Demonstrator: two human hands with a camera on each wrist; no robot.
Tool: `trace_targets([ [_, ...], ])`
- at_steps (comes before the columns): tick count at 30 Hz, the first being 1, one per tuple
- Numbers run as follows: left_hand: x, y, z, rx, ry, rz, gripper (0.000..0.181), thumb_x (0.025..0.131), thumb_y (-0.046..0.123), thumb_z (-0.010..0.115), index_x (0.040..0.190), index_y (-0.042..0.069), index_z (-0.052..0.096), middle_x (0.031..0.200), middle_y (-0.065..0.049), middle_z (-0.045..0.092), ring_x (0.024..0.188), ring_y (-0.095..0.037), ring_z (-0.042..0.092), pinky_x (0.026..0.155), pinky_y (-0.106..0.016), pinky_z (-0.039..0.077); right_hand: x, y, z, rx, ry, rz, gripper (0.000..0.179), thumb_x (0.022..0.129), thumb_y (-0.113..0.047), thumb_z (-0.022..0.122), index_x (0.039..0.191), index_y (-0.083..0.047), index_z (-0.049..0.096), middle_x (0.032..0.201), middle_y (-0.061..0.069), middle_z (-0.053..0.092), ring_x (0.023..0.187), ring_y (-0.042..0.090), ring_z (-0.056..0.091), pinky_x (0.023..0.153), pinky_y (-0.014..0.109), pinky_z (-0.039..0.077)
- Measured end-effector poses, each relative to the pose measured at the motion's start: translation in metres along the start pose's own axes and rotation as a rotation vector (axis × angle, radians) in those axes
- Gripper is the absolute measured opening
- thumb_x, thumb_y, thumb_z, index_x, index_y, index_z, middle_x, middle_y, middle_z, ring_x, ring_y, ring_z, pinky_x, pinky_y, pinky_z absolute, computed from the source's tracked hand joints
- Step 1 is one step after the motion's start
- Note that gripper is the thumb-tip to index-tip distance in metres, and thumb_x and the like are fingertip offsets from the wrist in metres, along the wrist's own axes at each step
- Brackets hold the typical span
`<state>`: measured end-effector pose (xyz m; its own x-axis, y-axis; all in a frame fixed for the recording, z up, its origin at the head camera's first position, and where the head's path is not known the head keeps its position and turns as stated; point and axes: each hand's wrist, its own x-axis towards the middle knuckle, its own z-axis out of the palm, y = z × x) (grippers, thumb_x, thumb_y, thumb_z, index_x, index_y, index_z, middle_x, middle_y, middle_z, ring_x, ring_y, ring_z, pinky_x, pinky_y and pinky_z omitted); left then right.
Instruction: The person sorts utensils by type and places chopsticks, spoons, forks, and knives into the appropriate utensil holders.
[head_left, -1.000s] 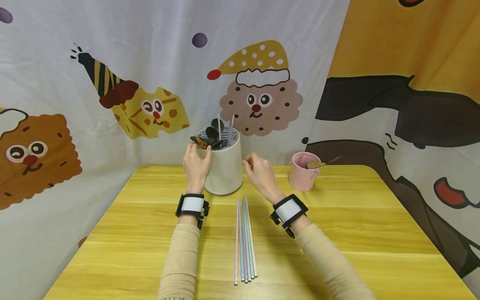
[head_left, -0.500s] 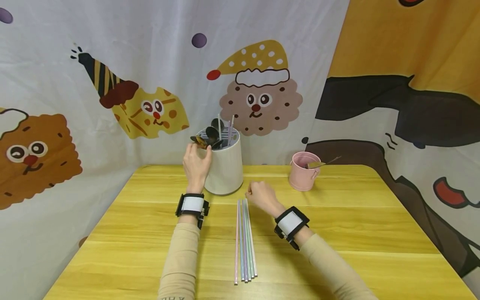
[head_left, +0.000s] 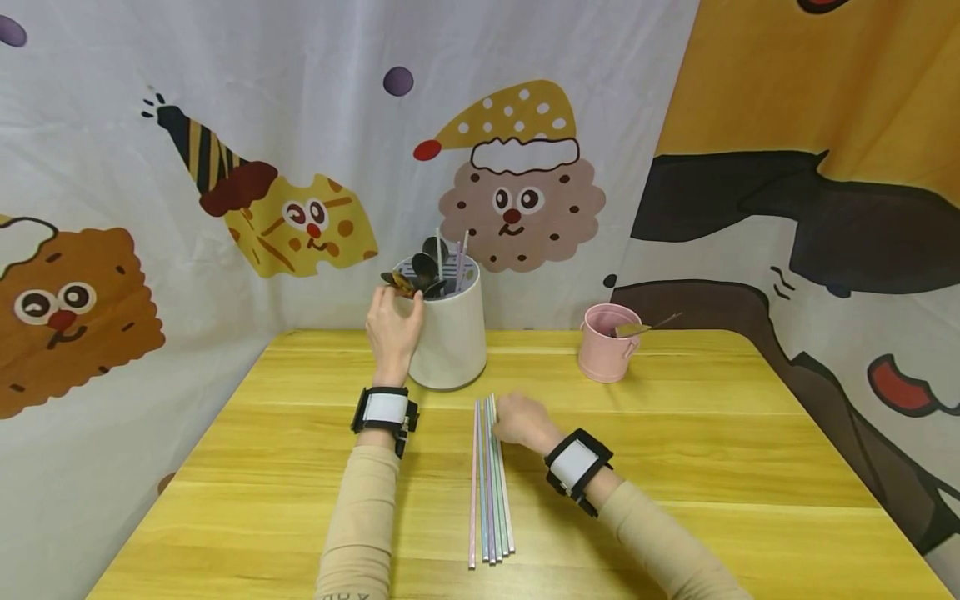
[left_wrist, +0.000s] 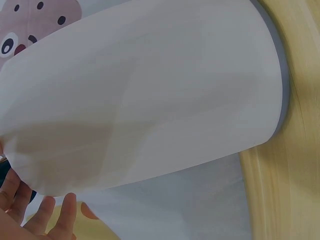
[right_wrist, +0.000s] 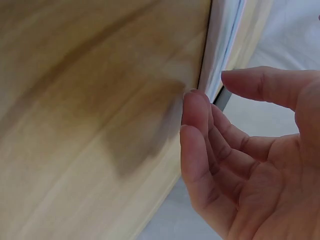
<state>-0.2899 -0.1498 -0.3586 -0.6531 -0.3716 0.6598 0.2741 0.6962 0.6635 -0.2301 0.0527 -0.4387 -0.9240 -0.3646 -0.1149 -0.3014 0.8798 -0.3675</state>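
Observation:
Several pastel chopsticks [head_left: 492, 492] lie side by side on the table, pointing away from me. At their far right end is my right hand [head_left: 525, 422]; in the right wrist view its fingers [right_wrist: 194, 152] are bent, the thumb [right_wrist: 255, 84] stands apart, and the chopsticks [right_wrist: 220, 45] run just beyond. My left hand [head_left: 393, 332] holds the upper left edge of a white utensil holder [head_left: 452, 342], thumb in front. Dark spoons [head_left: 425, 267], a golden-brown utensil and thin pale sticks rise from the holder. In the left wrist view, the holder's white wall [left_wrist: 160, 95] hides part of that hand.
Toward the right back of the wooden table [head_left: 712, 450] stands a small pink bucket [head_left: 603, 354] with a thin utensil leaning out over its rim. A printed curtain [head_left: 315, 100] hangs right behind the table's far edge.
My right hand has come down from beside the utensil holder toward me, to the far end of the chopsticks. The left hand stays at the holder's edge.

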Motion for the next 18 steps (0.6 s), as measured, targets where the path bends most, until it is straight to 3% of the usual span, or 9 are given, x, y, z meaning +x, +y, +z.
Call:
trace_targets([
  [12, 0.0006, 0.0006, 0.0001, -0.004, -0.004, -0.008, 0.034, 0.086, 0.029, 0.063, 0.100, -0.002, 0.064, 0.106, -0.016, 0.063, 0.096, -0.036, 0.063, 0.083, -0.047, 0.050, 0.0002, -0.0027, 0.0045, -0.037, -0.032, 0.025, 0.038, 0.080, -0.012, 0.067, 0.053, -0.015, 0.040, 0.047, -0.005, 0.034, 0.041, 0.007, 0.033, 0.037, 0.018, 0.024],
  [18, -0.0003, 0.0014, -0.0005, 0.001, -0.013, -0.016, 0.034, 0.087, 0.029, 0.063, 0.101, -0.002, 0.063, 0.106, -0.016, 0.063, 0.097, -0.036, 0.062, 0.084, -0.047, 0.050, 0.0008, -0.0056, 0.0070, -0.083, -0.027, 0.078, 0.041, 0.079, -0.015, 0.068, 0.051, -0.016, 0.039, 0.046, -0.006, 0.032, 0.041, 0.008, 0.033, 0.039, 0.020, 0.024],
])
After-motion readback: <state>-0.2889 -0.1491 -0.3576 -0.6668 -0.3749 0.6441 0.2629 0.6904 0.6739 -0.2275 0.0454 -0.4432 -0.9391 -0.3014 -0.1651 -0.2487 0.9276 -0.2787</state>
